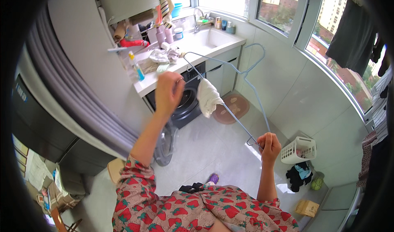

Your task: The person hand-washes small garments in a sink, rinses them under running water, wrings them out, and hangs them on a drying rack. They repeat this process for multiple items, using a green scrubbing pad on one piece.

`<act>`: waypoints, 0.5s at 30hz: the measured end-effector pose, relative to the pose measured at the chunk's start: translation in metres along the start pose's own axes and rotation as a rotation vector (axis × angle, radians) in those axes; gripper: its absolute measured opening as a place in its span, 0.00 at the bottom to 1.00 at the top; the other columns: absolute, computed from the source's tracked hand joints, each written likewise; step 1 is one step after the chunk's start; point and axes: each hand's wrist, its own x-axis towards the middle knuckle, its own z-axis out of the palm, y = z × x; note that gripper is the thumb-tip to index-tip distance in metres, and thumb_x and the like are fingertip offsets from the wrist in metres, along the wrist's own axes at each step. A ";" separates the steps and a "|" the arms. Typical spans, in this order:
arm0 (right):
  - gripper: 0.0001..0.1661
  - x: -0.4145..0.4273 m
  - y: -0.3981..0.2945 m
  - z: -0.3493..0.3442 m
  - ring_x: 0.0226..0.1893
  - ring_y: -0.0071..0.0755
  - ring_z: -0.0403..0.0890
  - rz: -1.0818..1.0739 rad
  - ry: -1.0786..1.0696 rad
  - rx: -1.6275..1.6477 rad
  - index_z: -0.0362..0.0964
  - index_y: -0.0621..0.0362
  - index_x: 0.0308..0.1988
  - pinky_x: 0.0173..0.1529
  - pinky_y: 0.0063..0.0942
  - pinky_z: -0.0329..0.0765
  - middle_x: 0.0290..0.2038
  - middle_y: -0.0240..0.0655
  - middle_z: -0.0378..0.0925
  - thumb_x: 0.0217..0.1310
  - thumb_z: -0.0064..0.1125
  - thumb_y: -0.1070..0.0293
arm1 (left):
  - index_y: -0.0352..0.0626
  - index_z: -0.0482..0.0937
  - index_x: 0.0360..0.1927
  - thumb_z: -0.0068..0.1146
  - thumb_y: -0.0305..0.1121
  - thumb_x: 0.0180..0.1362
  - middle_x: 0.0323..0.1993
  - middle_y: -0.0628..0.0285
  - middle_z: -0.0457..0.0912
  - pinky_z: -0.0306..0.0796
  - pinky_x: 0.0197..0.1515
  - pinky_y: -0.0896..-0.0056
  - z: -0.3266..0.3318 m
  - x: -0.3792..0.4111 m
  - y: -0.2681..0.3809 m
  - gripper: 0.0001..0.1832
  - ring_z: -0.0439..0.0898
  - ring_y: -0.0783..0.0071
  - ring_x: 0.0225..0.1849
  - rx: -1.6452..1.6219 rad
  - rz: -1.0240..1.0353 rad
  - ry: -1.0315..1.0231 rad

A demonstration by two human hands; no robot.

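A light blue clothes hanger (240, 121) is gripped at one lower corner by my right hand (269, 144), its hook pointing up and away from me. Over the hanger's bottom bar lies a small white cloth (208, 97), bunched and hanging down. My left hand (168, 92) is raised to the left of the cloth, slightly blurred, with curled fingers; it does not touch the hanger, and whether something small is in it cannot be told. Behind it, several crumpled pale cloths (164, 55) lie on the white countertop (181, 66).
Below the counter stands a front-loading washing machine (184, 101), its round door (166, 146) swung out. A brown mat (232, 109) lies on the floor. To the right are a white plastic basket (298, 151), dark clothes (298, 176) and a cardboard box (307, 208). Garments (351, 35) hang by the window.
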 end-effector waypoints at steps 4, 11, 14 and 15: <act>0.13 -0.005 -0.026 0.005 0.10 0.11 0.59 -0.068 0.044 -0.039 0.69 0.64 0.26 0.14 0.15 0.56 0.15 0.32 0.72 0.64 0.44 0.72 | 0.45 0.74 0.36 0.66 0.35 0.39 0.35 0.62 0.73 0.68 0.46 0.62 0.016 0.002 0.059 0.19 0.72 0.60 0.44 -0.096 0.317 -0.220; 0.15 -0.060 -0.048 -0.005 0.11 0.11 0.60 -0.104 0.122 -0.187 0.69 0.64 0.24 0.14 0.14 0.56 0.15 0.30 0.72 0.64 0.46 0.70 | 0.44 0.74 0.32 0.63 0.33 0.42 0.32 0.64 0.73 0.70 0.41 0.66 0.048 -0.026 0.060 0.13 0.73 0.65 0.42 -0.138 0.489 -0.201; 0.15 -0.070 -0.052 -0.013 0.11 0.11 0.60 -0.128 0.138 -0.252 0.69 0.63 0.24 0.15 0.14 0.56 0.15 0.30 0.72 0.64 0.47 0.70 | 0.41 0.72 0.29 0.54 0.27 0.50 0.27 0.62 0.74 0.71 0.39 0.69 0.052 -0.020 0.075 0.04 0.76 0.65 0.34 -0.441 0.097 -0.355; 0.14 -0.077 -0.051 -0.016 0.11 0.10 0.61 -0.128 0.149 -0.292 0.70 0.63 0.24 0.15 0.14 0.56 0.15 0.30 0.73 0.64 0.47 0.70 | 0.40 0.72 0.29 0.52 0.26 0.51 0.26 0.61 0.73 0.71 0.39 0.70 0.052 -0.024 0.079 0.03 0.76 0.66 0.33 -0.547 -0.095 -0.447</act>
